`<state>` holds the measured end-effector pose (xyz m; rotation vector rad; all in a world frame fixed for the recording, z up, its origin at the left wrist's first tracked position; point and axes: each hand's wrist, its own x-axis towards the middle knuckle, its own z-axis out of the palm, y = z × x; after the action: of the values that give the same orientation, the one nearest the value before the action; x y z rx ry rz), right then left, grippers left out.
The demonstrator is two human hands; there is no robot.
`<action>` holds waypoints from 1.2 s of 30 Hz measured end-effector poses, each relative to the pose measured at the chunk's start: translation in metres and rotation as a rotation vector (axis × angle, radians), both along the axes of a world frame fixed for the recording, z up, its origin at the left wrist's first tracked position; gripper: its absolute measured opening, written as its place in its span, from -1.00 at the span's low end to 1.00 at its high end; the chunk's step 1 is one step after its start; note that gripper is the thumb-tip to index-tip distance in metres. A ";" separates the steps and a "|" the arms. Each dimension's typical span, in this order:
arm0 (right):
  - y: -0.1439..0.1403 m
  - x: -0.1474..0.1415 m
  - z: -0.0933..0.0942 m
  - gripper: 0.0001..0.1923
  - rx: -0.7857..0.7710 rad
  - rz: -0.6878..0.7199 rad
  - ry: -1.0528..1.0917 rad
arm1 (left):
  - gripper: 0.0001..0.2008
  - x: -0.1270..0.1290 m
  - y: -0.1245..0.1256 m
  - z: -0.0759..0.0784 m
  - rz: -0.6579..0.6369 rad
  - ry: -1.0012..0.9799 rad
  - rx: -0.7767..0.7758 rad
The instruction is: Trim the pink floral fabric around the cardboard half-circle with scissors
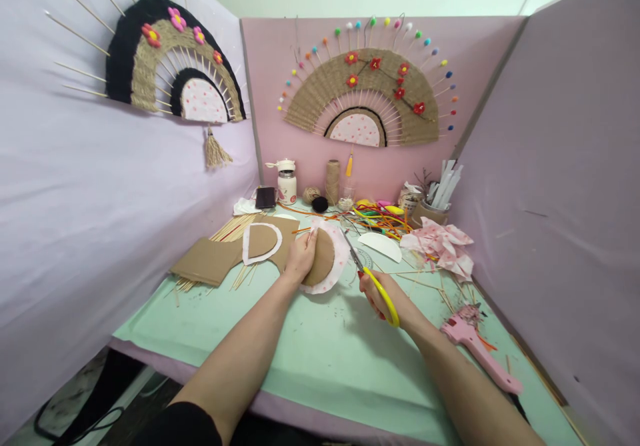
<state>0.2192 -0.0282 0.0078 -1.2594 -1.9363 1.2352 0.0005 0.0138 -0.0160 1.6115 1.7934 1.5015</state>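
Nearest to me, both forearms reach out over the pale green surface (pixel 310 346). From where I watch, the left hand (pixel 300 259) lies flat with its fingers spread, pressing down on a brown cardboard semicircle (pixel 323 257) that sits on a piece of white fabric dotted with pink (pixel 336 266); the fabric shows as a rim around the card's curved edge. The right hand (pixel 383 296) is closed around the yellow handles of a pair of scissors (pixel 367 274), blades pointing away toward the fabric's right edge (whether they touch it, I cannot tell).

Left of the pressed piece lies a second cardboard half-disc edged in white (pixel 260 243), resting on larger cardboard sheets (pixel 207 261) and a scatter of thin wooden skewers (pixel 235 229). To the right, near the wrist, a pink glue gun (pixel 475 346) lies on the surface, and beyond it sits a crumpled heap of the same dotted fabric (pixel 443 243). Along the back stand a spool of twine (pixel 333 181), a small white jar (pixel 287 183) and a tangle of coloured cords (pixel 380 216). Two woven fan decorations hang on the walls, one at the left (pixel 170 59), one straight ahead (pixel 365 96).
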 end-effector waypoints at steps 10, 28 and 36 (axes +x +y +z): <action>0.004 0.005 -0.007 -0.39 0.184 0.121 -0.035 | -0.56 0.001 -0.001 0.002 0.015 -0.012 0.006; -0.003 -0.003 0.008 -0.56 -0.120 -0.023 -0.030 | -0.61 0.001 -0.002 0.001 -0.017 -0.005 -0.031; -0.003 -0.005 0.008 -0.55 -0.173 -0.097 -0.061 | -0.72 0.008 -0.005 0.019 0.132 -0.255 0.135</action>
<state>0.2143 -0.0313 0.0159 -1.4755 -1.8183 1.3517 0.0086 0.0084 0.0034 1.3078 1.7160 1.8312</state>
